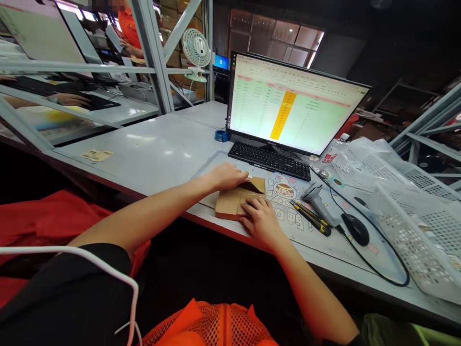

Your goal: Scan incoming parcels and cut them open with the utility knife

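A small brown cardboard box (228, 204) lies on the printed desk mat (288, 211) near the desk's front edge, one flap partly raised. My left hand (230, 176) is closed at the far side of the box, its fingers pinching the raised flap. Across the box's near right part lies my right hand (261, 218), fingers spread and pressing on the cardboard. What is inside the box is hidden. Right of it are a yellow-and-black utility knife (311, 218) and a grey barcode scanner (320, 204).
Behind the mat stand a black keyboard (270, 159) and a monitor (288, 105). A black mouse (355, 229), a looping cable and a white perforated basket (406, 235) occupy the right. A blue tape roll (222, 136) sits by the monitor. Past the metal frame (154, 57), other people work.
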Available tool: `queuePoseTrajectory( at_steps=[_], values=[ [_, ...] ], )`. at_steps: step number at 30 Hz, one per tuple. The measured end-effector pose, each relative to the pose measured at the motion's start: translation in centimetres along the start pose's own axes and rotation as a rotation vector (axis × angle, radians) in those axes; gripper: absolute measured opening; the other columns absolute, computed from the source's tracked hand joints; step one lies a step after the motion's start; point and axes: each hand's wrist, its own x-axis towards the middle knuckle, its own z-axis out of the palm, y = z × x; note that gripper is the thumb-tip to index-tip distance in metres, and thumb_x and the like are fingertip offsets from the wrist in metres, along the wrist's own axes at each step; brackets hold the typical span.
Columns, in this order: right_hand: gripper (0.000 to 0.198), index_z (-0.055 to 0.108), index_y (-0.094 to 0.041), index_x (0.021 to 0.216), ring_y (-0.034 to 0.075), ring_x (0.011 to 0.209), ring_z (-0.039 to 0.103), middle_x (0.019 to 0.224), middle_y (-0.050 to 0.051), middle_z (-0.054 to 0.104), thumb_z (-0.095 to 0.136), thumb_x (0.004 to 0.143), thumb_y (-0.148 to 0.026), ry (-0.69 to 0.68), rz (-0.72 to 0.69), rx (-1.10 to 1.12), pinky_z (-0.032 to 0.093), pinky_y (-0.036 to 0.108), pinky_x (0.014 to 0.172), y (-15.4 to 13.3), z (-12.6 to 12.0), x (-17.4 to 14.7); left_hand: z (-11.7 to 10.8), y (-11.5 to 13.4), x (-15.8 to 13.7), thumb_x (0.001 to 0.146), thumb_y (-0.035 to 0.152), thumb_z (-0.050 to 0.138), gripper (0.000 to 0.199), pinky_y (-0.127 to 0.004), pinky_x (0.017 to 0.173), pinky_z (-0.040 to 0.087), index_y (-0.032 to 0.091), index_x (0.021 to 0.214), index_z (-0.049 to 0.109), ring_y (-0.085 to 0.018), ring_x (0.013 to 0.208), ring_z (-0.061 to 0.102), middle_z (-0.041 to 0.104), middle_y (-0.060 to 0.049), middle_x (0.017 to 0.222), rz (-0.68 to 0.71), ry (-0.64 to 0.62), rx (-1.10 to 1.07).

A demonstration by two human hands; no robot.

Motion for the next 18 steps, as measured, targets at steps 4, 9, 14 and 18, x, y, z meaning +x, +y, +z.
queuePoseTrajectory(
  at_steps=[4,9,14,18],
  values=[
    [0.032,0.077,-0.021,0.127,0.031,0.127,0.057,0.134,0.013,0.069,0.075,0.099,-0.036,-0.057,-0.006,0.023,0.043,0.047,0.114,0.6,-0.8,1.0,-0.7,-2.0,3.0,0.111,0.049,0.042,0.048,-0.043,0.088,0.048,0.016,0.120,0.075,-0.038,0.107,0.072,0.077,-0.021,0.108,-0.271,0.071,-0.086],
    [0.034,0.076,-0.021,0.116,0.031,0.132,0.056,0.147,0.014,0.060,0.085,0.091,-0.042,-0.213,0.013,0.094,0.044,0.046,0.111,1.3,-2.6,3.5,0.6,-4.3,6.7,0.111,0.047,0.037,0.052,-0.045,0.097,0.047,0.014,0.117,0.077,-0.039,0.118,0.068,0.076,-0.021,0.121,-0.417,0.066,-0.167],
    [0.083,0.051,-0.017,0.156,0.037,0.130,0.056,0.139,0.019,0.061,0.088,0.085,-0.040,-0.331,0.012,-0.093,0.041,0.050,0.110,0.2,-3.7,5.4,4.4,-3.7,6.9,0.112,0.038,0.031,0.052,-0.049,0.109,0.042,0.007,0.130,0.070,-0.037,0.130,0.060,0.070,-0.025,0.135,-0.516,0.083,-0.225],
    [0.099,0.049,-0.009,0.155,0.042,0.132,0.052,0.140,0.025,0.059,0.093,0.075,-0.047,-0.377,0.026,-0.238,0.038,0.054,0.111,-0.8,-4.1,6.8,5.5,-3.6,6.6,0.112,0.040,0.032,0.053,-0.047,0.106,0.045,0.008,0.127,0.071,-0.036,0.130,0.059,0.070,-0.024,0.133,-0.540,0.101,-0.274]
  ],
)
